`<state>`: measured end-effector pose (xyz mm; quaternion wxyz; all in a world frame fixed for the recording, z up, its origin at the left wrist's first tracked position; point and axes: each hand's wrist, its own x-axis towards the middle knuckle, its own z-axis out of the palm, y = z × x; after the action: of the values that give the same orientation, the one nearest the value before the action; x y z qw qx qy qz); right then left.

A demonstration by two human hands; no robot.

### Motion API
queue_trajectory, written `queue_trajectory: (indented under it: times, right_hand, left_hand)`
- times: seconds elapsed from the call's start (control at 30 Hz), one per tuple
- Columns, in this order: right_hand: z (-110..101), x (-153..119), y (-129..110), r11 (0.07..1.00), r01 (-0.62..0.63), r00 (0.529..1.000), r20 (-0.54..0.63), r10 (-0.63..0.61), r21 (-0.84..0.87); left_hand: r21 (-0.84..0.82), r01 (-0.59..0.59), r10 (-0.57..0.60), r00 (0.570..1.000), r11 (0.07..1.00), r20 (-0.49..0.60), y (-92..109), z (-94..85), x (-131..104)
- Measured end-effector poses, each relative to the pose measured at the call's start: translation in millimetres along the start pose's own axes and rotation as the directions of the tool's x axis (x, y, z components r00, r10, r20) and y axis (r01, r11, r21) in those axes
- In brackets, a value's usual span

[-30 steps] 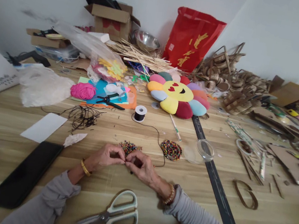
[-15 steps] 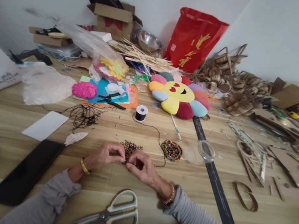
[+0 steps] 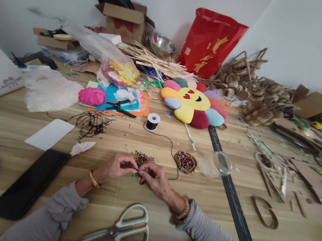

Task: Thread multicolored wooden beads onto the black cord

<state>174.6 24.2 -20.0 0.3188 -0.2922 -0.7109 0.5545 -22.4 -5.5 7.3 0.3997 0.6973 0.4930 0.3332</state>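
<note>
My left hand and my right hand meet at the fingertips, both pinched closed, just in front of a loose pile of small multicoloured beads. A thin black cord runs from a white spool round to my right hand, and a short dark strand with a reddish spot hangs below those fingers. What my left fingertips pinch is too small to tell. Right of the pile lies a coil of strung beads. Scissors with pale handles lie in front of my hands.
Left are a black phone-like slab, a white card and tangled black cord. A flower cushion sits behind the spool. Right are a clear round lid, a dark strip and woven scraps.
My fingertips have come together, my left hand shifting slightly right. A dark strand with a reddish spot now shows beneath my right fingers. The view has shifted very slightly.
</note>
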Motion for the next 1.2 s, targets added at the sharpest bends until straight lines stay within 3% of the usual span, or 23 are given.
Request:
queue_trajectory:
  times: [0.17,0.4,0.57,0.8,0.97,1.2]
  right_hand:
    - [-3.1,1.7,-3.7,0.992,0.08,0.992,-0.085,-0.088,-0.095]
    - [2.0,1.5,0.2,0.993,-0.034,0.994,-0.1,0.046,0.112]
    - [1.2,2.0,-1.5,0.996,-0.03,0.993,-0.108,0.04,0.087]
    - [2.2,1.7,-1.7,0.994,-0.06,0.992,-0.103,0.07,0.096]
    - [1.2,2.0,-4.1,0.995,-0.058,0.993,-0.099,0.065,0.076]
    - [0.3,1.4,-4.6,0.999,-0.028,0.997,-0.075,0.029,0.018]
  left_hand:
    - [0.168,-0.114,0.104,0.993,0.979,0.064,-5.8,0.6,-0.6]
    - [0.383,-0.295,0.24,0.953,0.875,0.187,-9.7,3.8,-1.4]
    - [0.455,-0.33,0.258,0.942,0.827,0.215,-12.1,7.3,-3.1]
    - [0.497,-0.339,0.294,0.941,0.799,0.168,-12.1,9.9,-3.1]
    - [0.438,-0.323,0.305,0.946,0.839,0.113,-10.6,9.5,-1.8]
    - [0.234,-0.144,0.154,0.988,0.961,-0.027,-8.6,2.4,-1.5]
